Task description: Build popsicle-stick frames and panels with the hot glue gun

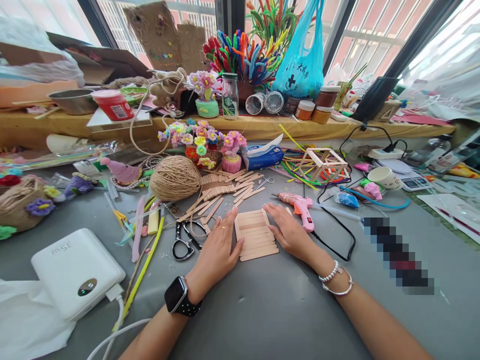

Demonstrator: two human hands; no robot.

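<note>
A flat panel of wooden craft sticks (256,235) lies on the grey table (262,310), its sticks side by side. My left hand (216,247) rests flat on the table, fingers apart, pressing against the panel's left edge. My right hand (288,231) lies flat against its right edge, fingers apart. Neither hand holds anything. A smartwatch is on my left wrist and bracelets on my right.
A pink glue gun (300,206) with black cord lies just right of my right hand. Black scissors (185,241), loose craft sticks (221,192) and a twine ball (175,178) sit to the left. A white power bank (77,272) is front left. A stick-frame box (322,162) stands behind.
</note>
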